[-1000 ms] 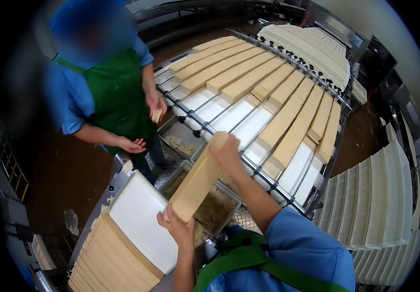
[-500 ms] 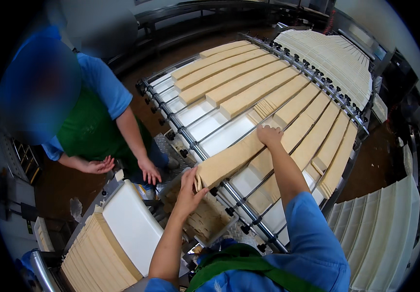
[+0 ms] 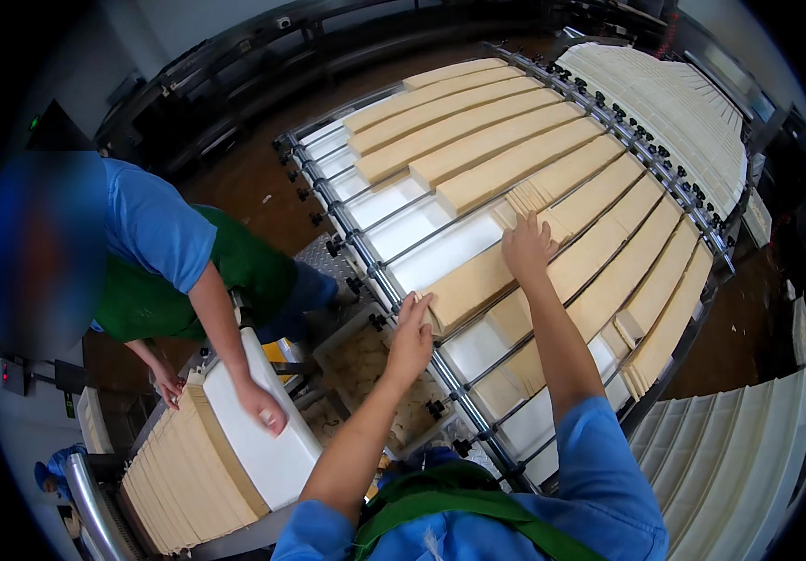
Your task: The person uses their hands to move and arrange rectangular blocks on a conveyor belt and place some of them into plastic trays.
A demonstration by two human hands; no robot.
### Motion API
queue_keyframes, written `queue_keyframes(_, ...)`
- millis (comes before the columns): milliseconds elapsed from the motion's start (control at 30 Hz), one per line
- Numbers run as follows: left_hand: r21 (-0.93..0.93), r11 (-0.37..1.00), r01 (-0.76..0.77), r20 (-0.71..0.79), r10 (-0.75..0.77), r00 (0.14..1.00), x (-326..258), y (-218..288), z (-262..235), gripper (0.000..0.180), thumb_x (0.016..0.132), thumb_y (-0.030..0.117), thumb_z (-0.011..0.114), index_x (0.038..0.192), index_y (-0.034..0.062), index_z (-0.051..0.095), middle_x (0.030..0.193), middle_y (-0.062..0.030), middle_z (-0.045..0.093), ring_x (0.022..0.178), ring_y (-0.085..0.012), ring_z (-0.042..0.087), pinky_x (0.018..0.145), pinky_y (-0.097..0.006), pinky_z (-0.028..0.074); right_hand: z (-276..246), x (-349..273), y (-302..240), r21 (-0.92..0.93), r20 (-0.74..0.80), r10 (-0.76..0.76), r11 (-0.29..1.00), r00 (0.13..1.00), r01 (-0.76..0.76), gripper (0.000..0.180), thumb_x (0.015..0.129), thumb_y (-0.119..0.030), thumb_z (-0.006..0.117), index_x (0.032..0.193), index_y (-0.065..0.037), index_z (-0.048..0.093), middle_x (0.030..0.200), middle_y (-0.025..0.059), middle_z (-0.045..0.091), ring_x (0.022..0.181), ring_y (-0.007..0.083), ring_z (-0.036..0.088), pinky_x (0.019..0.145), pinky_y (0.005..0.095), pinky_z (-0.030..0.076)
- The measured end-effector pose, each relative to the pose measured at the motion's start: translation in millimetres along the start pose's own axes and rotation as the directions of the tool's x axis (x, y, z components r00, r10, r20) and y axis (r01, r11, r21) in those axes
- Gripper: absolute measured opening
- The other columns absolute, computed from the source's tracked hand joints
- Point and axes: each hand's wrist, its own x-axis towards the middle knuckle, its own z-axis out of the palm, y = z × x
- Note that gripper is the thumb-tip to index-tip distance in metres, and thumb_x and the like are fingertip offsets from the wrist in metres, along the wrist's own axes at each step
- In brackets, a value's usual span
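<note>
A worker in a blue shirt and green apron pressed a long tan slab (image 3: 478, 280) onto the white trays of a slatted conveyor rack (image 3: 394, 243), seen from a head-worn camera. The right hand (image 3: 526, 251) lay flat on the slab's far end, fingers spread open and gripping nothing. The left hand (image 3: 410, 329) held the near end at the rack's roller edge, fingers loosely curled against it; how firmly it gripped could not be told. The slab lay slantwise across one tray, between bare white trays on the left and rows of matching tan slabs (image 3: 609, 262) on the right. At lower left, a co-worker's hand (image 3: 263, 411) rested on a white board (image 3: 267, 439) beside a stack of upright tan slabs (image 3: 188, 477). A bin of crumbly scraps (image 3: 370, 369) sat below the rack.
</note>
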Motion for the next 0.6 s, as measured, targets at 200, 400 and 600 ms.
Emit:
queue_keyframes(200, 0.035, 0.998, 0.055, -0.296, -0.042, 0.954, -38, 25, -19, 0.049, 0.079, -0.004, 0.042, 0.127, 0.0016, 0.051, 0.140, -0.0210, 0.038, 0.125, -0.0354, 0.044, 0.100, -0.036, 0.040, 15, 21, 39, -0.089, -0.046, 0.093, 0.991, 0.995, -0.097, 0.059, 0.090, -0.038, 0.047, 0.137, -0.003, 0.042, 0.149, 0.0137, 0.034, 0.137, 0.0386, 0.026, 0.108, 0.0582, 0.019)
queue_keyframes(400, 0.034, 0.996, 0.088, -0.357, -0.071, 0.931, -81, 13, -44, 0.051, 0.080, -0.004, 0.043, 0.131, 0.0024, 0.046, 0.139, -0.0197, 0.037, 0.125, -0.0342, 0.044, 0.097, -0.035, 0.042, -3, 52, 38, -0.502, 0.113, 0.008, 0.863, 0.994, 0.050, 0.063, 0.090, -0.041, 0.036, 0.135, 0.002, 0.044, 0.149, 0.0137, 0.034, 0.136, 0.0368, 0.028, 0.111, 0.0519, 0.015)
queue_keyframes(600, -0.085, 0.988, 0.131, -0.411, -0.154, 0.899, -126, -13, -66, 0.053, 0.079, -0.005, 0.041, 0.132, 0.0016, 0.045, 0.139, -0.0207, 0.037, 0.127, -0.0346, 0.042, 0.103, -0.037, 0.037, -9, 57, 26, -0.485, 0.242, 0.208, 0.872, 0.948, -0.068, 0.063, 0.091, -0.041, 0.034, 0.137, 0.000, 0.043, 0.152, 0.0148, 0.028, 0.142, 0.0320, 0.019, 0.113, 0.0516, 0.013)
